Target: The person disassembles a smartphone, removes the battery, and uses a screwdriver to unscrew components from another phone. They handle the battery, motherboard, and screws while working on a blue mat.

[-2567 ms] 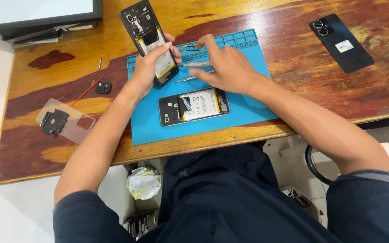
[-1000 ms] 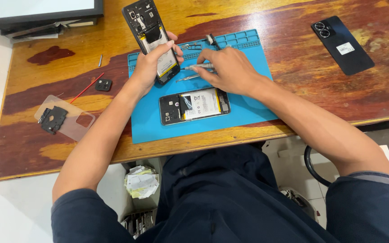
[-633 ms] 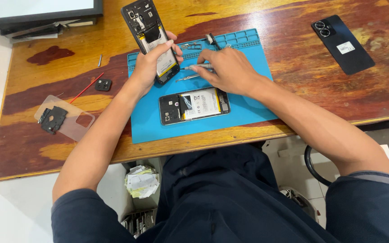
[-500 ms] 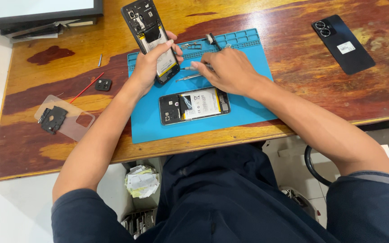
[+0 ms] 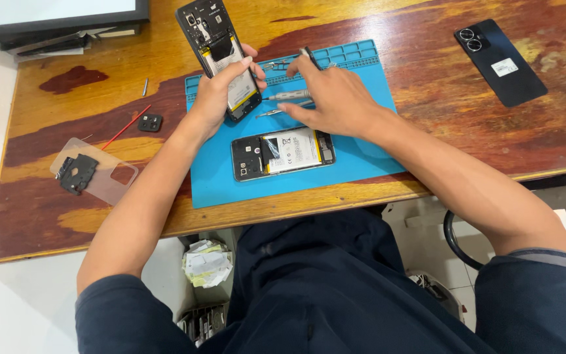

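On the blue repair mat, head view: left hand is clamped around an opened smartphone with its back cover off, held tilted up above the mat's far-left corner, thumb across the yellow-edged battery area. Board and camera cutout face the camera.

Right hand lies palm-down on the mat's far-middle, fingers curled together over a thin dark tool whose tip sticks out past the fingertips toward the mat's compartment row. Cannot tell how firmly it grips. Just left of that hand, on the mat, a silver precision screwdriver and tweezers lie loose.

A second opened phone, white battery label showing, lies flat at mat centre, just near of the right hand, untouched.

Off the mat, on the wooden table: a black phone back cover well to the right; to the left, a small black camera-frame part, a red spudger stick, a small metal pin, and a clear phone case carrying a black shield piece. A monitor edge sits at the table's far-left corner.
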